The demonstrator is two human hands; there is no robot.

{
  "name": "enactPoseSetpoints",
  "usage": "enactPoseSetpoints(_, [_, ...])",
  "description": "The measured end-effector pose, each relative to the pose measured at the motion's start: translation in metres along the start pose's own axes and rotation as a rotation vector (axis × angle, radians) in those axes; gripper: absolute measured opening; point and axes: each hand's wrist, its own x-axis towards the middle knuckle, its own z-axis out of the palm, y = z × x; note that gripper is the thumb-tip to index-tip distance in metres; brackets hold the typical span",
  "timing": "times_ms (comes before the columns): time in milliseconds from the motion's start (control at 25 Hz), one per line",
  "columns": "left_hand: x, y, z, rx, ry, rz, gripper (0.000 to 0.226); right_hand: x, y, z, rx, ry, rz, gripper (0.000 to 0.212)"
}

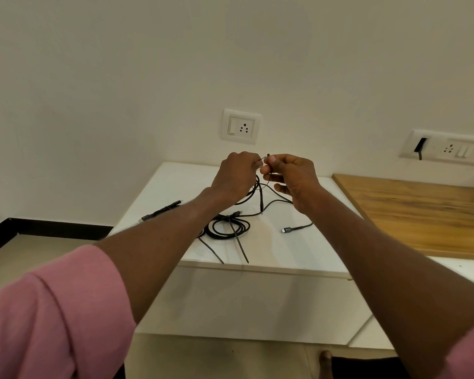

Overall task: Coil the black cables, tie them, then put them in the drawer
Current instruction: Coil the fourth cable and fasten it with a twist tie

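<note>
My left hand (236,173) and my right hand (293,179) are raised side by side above the white cabinet top (298,250), both pinching a thin black cable (271,199) near its end. The cable hangs in loose loops below them, and its grey plug (286,230) lies on the top. A coiled black cable (230,227) lies near the front, with black tie strips (241,246) crossing it. A tightly bundled black cable (162,210) rests at the left. The drawer front (244,299) below the top is shut.
A wall socket (241,126) sits behind the hands. A switch panel (449,149) with a black plug is on the right wall above a wooden desk (422,214). A black skirting (39,228) runs along the floor at left.
</note>
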Motion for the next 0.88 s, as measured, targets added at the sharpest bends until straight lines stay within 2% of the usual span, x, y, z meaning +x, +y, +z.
enactPoseSetpoints(760, [0.0001,-0.0022,0.002,-0.001,-0.003,-0.01,0.034,0.0012,0.0015,0.0028,-0.059,0.018,-0.044,0.014])
enactPoseSetpoints(880, [0.0008,-0.0025,0.0017,-0.021,-0.005,-0.012,0.028,0.0029,0.002,0.0012,-0.06,0.029,-0.047,0.018])
